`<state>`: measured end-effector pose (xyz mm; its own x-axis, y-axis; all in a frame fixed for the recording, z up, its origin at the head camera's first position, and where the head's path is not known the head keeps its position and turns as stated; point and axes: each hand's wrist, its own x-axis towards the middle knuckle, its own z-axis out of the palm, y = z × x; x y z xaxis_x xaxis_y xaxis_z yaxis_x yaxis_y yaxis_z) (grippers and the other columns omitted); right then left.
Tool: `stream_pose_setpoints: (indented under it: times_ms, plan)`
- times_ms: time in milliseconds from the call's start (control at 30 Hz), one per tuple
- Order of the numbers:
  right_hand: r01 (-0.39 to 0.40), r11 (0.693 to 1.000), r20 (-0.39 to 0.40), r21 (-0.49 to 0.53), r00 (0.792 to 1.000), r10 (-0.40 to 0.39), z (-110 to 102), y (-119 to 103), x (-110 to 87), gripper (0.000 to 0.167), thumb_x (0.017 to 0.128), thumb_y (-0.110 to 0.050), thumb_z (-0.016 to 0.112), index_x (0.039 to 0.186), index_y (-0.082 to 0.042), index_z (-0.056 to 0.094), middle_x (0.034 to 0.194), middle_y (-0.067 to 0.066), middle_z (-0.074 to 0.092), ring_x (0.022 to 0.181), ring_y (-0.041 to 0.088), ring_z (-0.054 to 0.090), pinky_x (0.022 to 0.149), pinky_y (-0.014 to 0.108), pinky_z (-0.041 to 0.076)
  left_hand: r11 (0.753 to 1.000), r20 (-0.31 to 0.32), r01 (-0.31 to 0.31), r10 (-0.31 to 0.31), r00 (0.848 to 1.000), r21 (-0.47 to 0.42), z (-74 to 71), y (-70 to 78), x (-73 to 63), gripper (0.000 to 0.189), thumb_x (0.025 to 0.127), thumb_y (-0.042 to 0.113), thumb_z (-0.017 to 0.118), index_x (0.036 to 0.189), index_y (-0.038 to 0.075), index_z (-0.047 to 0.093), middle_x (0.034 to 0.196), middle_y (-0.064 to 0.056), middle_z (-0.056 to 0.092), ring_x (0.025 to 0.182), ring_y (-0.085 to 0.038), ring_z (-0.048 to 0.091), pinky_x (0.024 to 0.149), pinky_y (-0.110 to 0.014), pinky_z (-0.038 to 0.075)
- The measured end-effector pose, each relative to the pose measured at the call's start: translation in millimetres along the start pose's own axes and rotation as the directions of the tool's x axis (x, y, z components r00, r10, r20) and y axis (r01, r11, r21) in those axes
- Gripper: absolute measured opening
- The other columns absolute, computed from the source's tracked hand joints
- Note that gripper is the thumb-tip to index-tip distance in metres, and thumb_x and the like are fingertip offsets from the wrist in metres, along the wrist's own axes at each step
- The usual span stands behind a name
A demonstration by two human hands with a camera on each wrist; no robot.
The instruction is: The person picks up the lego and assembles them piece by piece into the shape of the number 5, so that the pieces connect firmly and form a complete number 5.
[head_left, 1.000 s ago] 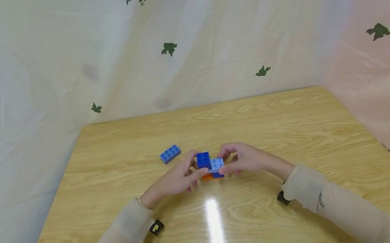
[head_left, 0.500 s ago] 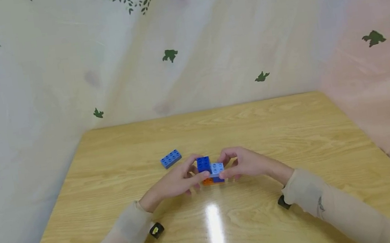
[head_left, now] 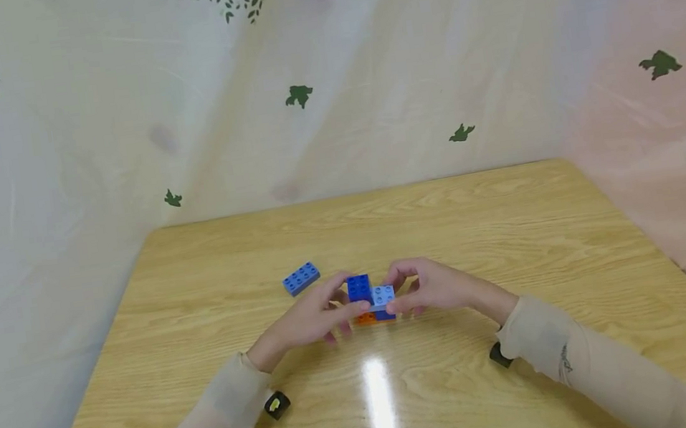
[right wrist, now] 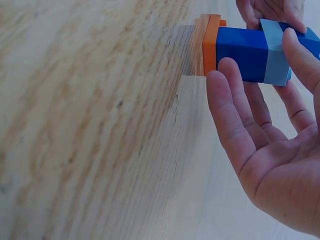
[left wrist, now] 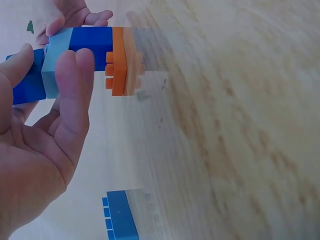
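Note:
A small stack of toy building bricks stands on the table. Its base is a flat orange brick (left wrist: pixel 118 62). One dark blue brick (right wrist: pixel 241 52) sits on the base's right part, with a light blue brick (head_left: pixel 383 296) over it. Atop the light blue brick's left part is another dark blue brick (head_left: pixel 358 287). My left hand (head_left: pixel 307 317) pinches that upper dark blue brick, thumb in front and fingers behind. From the right, my right hand (head_left: pixel 437 284) holds the light blue brick's end between thumb and fingers. Some fingertips are hidden behind the stack.
A loose blue brick (head_left: pixel 301 279) lies studs up on the wooden table (head_left: pixel 480 217), behind and left of the stack. A printed cloth backdrop (head_left: pixel 243 147) rises past the table's far edge.
The head view has tilted up slightly, so everything sits a little lower in it. Hands and bricks otherwise keep nearly the same places and grips.

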<state>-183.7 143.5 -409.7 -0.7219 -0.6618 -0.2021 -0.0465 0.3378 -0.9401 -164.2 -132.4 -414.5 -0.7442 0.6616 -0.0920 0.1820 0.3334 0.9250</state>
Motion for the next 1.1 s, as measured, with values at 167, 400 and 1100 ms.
stream_pose_setpoints:
  times_ms: [167, 400, 1100]
  plan:
    - [0.002, 1.0, 0.0, -0.005, 1.0, -0.002, -0.2, -0.2, 0.2, 0.029, 0.092, -0.022, 0.079, 0.113, -0.011, 0.063, 0.114, 0.015, 0.058, 0.086, 0.041, 0.07, 0.071, 0.051, 0.06, 1.0, 0.016, -0.018, 0.018, 1.0, 0.0, 0.9, -0.7, -0.5, 0.048, 0.105, 0.035, 0.059, 0.145, 0.014, 0.044, 0.098, -0.022, 0.066, 0.07, -0.039, 0.065, 0.045, -0.042, 0.056]
    - [0.005, 1.0, 0.012, -0.007, 1.0, -0.005, 1.2, 0.1, 1.1, 0.029, 0.092, -0.022, 0.078, 0.114, -0.011, 0.063, 0.114, 0.015, 0.058, 0.086, 0.041, 0.07, 0.072, 0.052, 0.06, 0.999, 0.021, -0.015, 0.014, 1.0, 0.03, 1.1, 1.0, -2.0, 0.046, 0.105, 0.039, 0.056, 0.142, 0.015, 0.044, 0.095, -0.024, 0.064, 0.068, -0.042, 0.061, 0.041, -0.037, 0.053]
    - [0.0, 1.0, 0.001, -0.024, 1.0, 0.0, 0.4, 0.7, 1.6, 0.028, 0.092, -0.023, 0.078, 0.113, -0.013, 0.065, 0.113, 0.014, 0.059, 0.085, 0.04, 0.07, 0.072, 0.051, 0.06, 0.992, 0.046, -0.077, 0.073, 0.996, 0.095, 1.9, 0.9, 2.2, 0.031, 0.106, 0.035, 0.054, 0.132, 0.021, 0.046, 0.087, -0.021, 0.065, 0.047, -0.026, 0.056, 0.04, -0.044, 0.052]
